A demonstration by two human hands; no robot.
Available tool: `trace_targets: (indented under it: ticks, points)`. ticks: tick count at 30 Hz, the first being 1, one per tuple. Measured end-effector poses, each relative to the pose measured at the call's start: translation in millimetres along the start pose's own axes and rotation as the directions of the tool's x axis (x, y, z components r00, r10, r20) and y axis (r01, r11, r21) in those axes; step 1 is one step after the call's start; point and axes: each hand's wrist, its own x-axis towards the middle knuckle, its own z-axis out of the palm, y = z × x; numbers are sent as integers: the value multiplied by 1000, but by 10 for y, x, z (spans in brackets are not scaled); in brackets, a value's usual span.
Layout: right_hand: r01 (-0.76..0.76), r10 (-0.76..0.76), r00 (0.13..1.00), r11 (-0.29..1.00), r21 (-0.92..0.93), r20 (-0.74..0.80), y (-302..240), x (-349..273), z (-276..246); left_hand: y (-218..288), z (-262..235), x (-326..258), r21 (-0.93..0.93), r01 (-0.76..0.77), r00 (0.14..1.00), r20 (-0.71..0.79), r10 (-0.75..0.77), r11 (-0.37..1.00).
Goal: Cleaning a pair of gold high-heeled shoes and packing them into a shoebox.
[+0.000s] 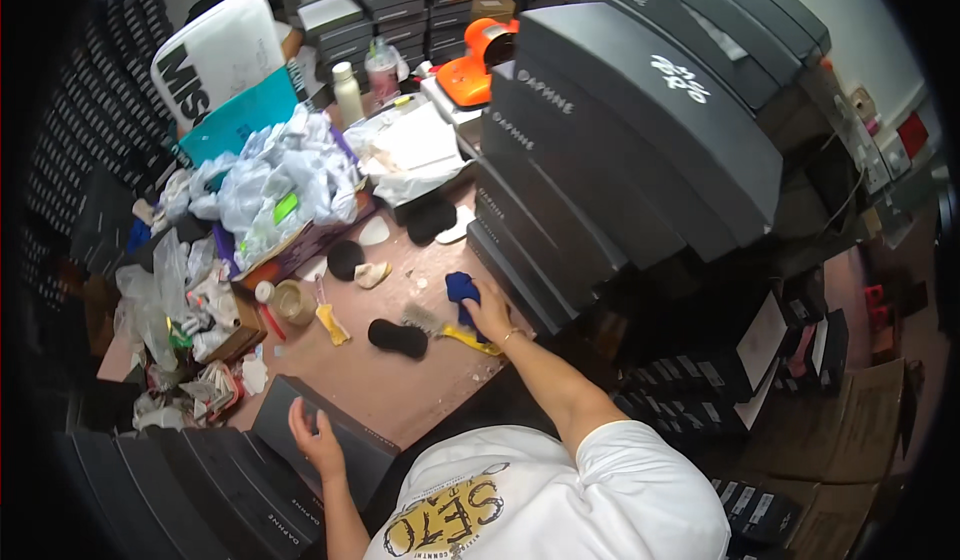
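On the right part of the pinkish tabletop (370, 400), my right hand (488, 316) is closed on a dark blue cloth (461, 287). Beside that hand lies a wire brush with a yellow handle (468, 339), and left of the brush a black oval pad (398, 338). My left hand (317, 444) has its fingers apart and holds nothing that I can see. It is over a dark grey shoebox (350, 426) at the table's near left edge; whether it touches the box I cannot tell.
Tall stacked dark shoeboxes (600, 150) border the table on the right; more boxes (220, 480) line the near left. Crumpled white paper (275, 175) fills a purple box. Near it stand a jar (292, 303), a cream bottle (346, 95) and an orange device (470, 72).
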Motion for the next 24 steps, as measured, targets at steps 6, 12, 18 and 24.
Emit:
trace_targets:
  ticks: [6, 12, 18, 24]
  points:
    - [144, -192, 920, 976, 162, 340, -194, -373, -392, 862, 1470, -34, -444, 38, 921, 364, 141, 895]
    - [-215, 172, 953, 964, 154, 250, 500, -1450, -1347, 1514, 2169, -177, -396, 170, 703, 691, 171, 902]
    - [-302, 881, 473, 161, 939, 1, 914, -1827, -2010, 2226, 2240, 538, -454, -353, 678, 478, 558, 818]
    - [-126, 962, 263, 112, 986, -76, 1543, -1568, -2109, 4003, 1864, 211, -606, -715, 466, -41, 884, 349]
